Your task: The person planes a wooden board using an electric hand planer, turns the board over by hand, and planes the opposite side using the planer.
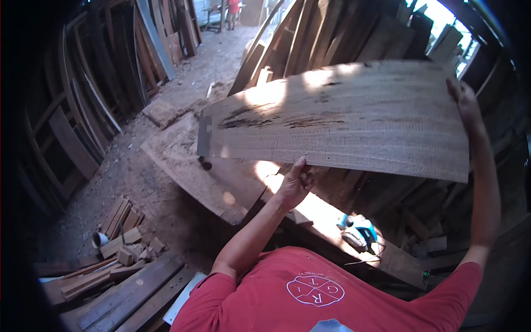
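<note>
Wooden board (354, 124), left fingers (299, 165) clamped on near edge, right fingers (454, 90) gripping right end — its underside hidden

The board (354, 130) is pale brown, streaked dark; the shirt (376, 296) is red, its emblem (316, 291) white; the tool (362, 227) bright blue.

At four o'clock on my remote feed, the wooden workbench (321, 214) carries a blue power tool (361, 234); wood offcuts (121, 242) litter the floor (133, 166) at eight.
</note>
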The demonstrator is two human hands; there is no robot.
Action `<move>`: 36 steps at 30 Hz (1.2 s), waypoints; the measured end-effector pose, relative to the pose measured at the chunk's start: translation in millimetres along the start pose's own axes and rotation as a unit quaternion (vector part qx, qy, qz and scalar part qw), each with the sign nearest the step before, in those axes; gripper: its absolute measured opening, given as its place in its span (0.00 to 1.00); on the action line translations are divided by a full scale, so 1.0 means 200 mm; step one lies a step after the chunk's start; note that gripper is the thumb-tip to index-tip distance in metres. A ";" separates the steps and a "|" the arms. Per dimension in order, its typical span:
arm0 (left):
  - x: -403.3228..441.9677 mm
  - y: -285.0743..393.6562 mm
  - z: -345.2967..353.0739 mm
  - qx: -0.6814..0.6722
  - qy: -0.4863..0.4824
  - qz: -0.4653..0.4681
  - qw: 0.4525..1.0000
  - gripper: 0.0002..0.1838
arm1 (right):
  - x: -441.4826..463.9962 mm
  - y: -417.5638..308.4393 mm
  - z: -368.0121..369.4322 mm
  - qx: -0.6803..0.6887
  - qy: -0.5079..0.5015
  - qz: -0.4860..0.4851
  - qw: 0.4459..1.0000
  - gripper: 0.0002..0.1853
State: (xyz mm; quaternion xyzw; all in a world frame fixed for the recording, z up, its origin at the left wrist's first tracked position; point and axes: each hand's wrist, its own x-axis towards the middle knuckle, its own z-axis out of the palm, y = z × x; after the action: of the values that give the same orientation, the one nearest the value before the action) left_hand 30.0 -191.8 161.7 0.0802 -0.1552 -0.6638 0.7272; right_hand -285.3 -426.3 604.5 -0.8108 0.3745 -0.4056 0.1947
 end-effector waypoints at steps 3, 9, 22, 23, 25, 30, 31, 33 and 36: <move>0.18 -0.02 0.25 0.022 -0.055 -0.009 0.998 0.21 | 0.11 -0.61 -0.12 -0.139 0.016 -0.145 0.980 0.31; 0.04 0.24 0.36 0.573 0.005 0.085 0.815 0.26 | 0.47 -0.91 -0.09 -0.146 -0.034 -0.183 0.972 0.38; 0.01 1.75 0.68 0.787 0.175 0.527 0.269 0.33 | 0.41 -1.59 0.46 -0.164 0.101 -0.359 0.913 0.39; 0.03 1.84 0.68 0.823 0.176 0.442 0.312 0.35 | 0.51 -1.61 0.52 -0.165 0.110 -0.358 0.913 0.39; -0.03 1.89 0.75 0.808 0.136 0.416 0.395 0.34 | 0.77 -1.62 0.66 -0.204 0.265 -0.456 0.825 0.46; -0.08 2.07 0.67 0.801 0.174 0.451 0.352 0.32 | 0.66 -1.68 0.95 -0.146 0.439 -0.545 0.699 0.49; -0.10 2.11 0.64 0.788 0.185 0.454 0.373 0.31 | 0.62 -1.63 1.08 -0.071 0.588 -0.507 0.626 0.44; -0.11 2.19 0.59 0.772 0.198 0.461 0.390 0.31 | 0.49 -1.24 1.35 0.053 0.500 -0.415 0.758 0.36; -0.14 2.31 0.51 0.728 0.215 0.486 0.433 0.31 | 0.14 -0.74 2.17 0.282 0.352 -0.256 0.855 0.49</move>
State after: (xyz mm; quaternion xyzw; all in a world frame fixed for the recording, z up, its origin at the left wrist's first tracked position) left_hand 429.0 -105.5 403.0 0.6318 -0.4331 0.1961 0.6122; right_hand 141.0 -347.4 453.0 -0.5918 0.0669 -0.7873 0.1594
